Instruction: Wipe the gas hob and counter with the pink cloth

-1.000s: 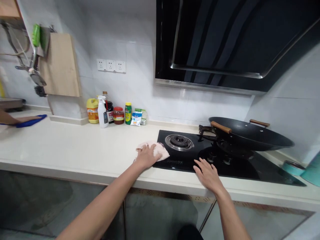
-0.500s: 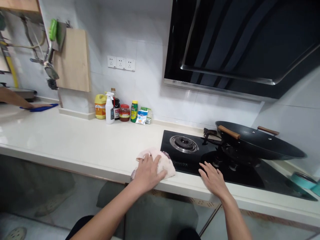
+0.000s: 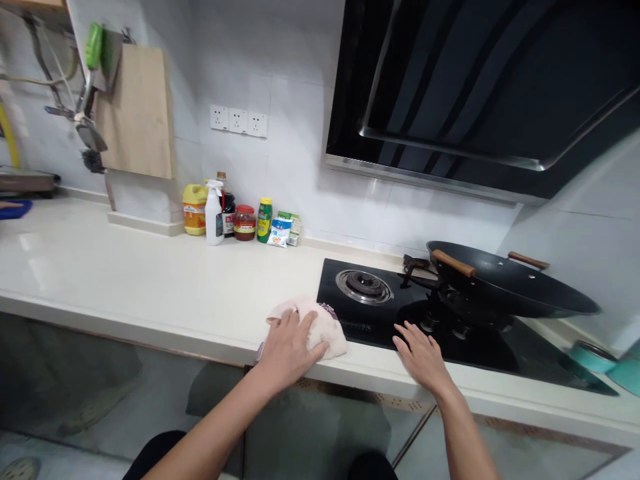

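My left hand (image 3: pixel 291 343) lies flat, fingers spread, on a pale pink cloth (image 3: pixel 329 333) with a dark patterned edge. The cloth rests on the white counter (image 3: pixel 150 280) near its front edge, against the left corner of the black gas stove (image 3: pixel 380 320). My right hand (image 3: pixel 421 353) holds nothing; its fingers are apart, with the fingertips on the stove's front edge and the palm over the counter rim. To its upper left is the bare left burner (image 3: pixel 364 287). A large black wok (image 3: pixel 515 287) with wooden handles sits tilted on the right side of the stove.
Along the wall stand a yellow jug (image 3: pixel 195 210), a white spray bottle (image 3: pixel 214 213), a red-lidded jar (image 3: pixel 245 223), a green bottle (image 3: pixel 265 220) and packets. A range hood (image 3: pixel 450 100) hangs above. Teal containers (image 3: pixel 593 357) are at right. A blue cloth (image 3: pixel 15 209) lies far left.
The view has turned slightly, so most things sit a little further left. At the far left, the other person's hand and the blue cloth have slid left. My hands have hardly moved.
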{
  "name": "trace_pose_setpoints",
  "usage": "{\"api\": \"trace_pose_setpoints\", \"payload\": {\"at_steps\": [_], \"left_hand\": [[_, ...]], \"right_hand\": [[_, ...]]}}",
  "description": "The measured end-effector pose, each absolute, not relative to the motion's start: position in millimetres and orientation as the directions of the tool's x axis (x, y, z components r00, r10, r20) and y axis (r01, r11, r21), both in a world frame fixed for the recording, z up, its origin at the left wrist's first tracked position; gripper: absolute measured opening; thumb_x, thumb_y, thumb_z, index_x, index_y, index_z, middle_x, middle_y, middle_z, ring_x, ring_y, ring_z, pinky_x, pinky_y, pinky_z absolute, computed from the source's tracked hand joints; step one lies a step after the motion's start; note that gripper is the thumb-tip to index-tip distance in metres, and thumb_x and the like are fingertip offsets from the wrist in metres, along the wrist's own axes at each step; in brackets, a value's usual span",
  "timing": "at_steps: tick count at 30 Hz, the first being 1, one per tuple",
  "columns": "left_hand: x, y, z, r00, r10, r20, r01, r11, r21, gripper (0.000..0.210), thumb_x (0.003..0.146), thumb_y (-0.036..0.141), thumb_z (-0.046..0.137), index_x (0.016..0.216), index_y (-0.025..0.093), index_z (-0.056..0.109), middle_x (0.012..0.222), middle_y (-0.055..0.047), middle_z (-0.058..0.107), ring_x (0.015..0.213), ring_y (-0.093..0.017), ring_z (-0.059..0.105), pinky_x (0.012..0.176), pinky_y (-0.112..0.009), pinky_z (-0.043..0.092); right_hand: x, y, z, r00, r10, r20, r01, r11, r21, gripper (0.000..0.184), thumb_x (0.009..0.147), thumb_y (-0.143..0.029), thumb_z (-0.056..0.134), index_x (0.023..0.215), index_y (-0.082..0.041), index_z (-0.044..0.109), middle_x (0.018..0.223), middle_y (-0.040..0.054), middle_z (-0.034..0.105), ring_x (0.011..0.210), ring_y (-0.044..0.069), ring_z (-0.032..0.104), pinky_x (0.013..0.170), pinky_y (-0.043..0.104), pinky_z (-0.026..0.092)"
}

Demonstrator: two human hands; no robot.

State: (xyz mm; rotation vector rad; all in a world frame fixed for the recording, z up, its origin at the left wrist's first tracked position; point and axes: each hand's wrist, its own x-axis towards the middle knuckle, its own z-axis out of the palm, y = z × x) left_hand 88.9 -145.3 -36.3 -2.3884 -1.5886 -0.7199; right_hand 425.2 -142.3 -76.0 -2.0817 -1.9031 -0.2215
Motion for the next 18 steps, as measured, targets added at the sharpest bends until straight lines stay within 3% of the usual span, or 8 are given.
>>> {"api": "trace_pose_setpoints", "payload": {"at_steps": [9, 18], "left_hand": [[56.9, -133.3, -35.9, 0.306, 0.784, 0.541, 0.898, -0.426, 0.109, 0.055, 0.09, 0.053, 0.051, 0.135, 0.021, 0.054, 0.128, -0.013, 0.061, 0.123, -0.032, 0.051, 0.101, -0.046, 0.037], [14.3, -126.6, -38.9, 0.165, 0.789, 0.592, 0.963, -0.258, 0.076, 0.053, 0.089, 0.054, 0.052, 0.131, 0.021, 0.056, 0.12, -0.011, 0.065, 0.115, -0.03, 0.056, 0.097, -0.044, 0.039]], "right_hand": [[420.9, -144.3, -70.6, 0.11, 0.941, 0.32, 0.985, -0.061, -0.16, 0.052, 0.1, -0.045, 0.031, 0.144, -0.025, 0.049, 0.156, 0.0047, 0.038, 0.146, 0.022, 0.028, 0.119, 0.05, 0.017], [417.8, -146.8, -64.4, 0.11, 0.947, 0.302, 0.979, -0.05, -0.199, 0.052, 0.1, -0.045, 0.032, 0.144, -0.025, 0.049, 0.157, 0.0052, 0.037, 0.147, 0.023, 0.027, 0.119, 0.051, 0.016]]}}
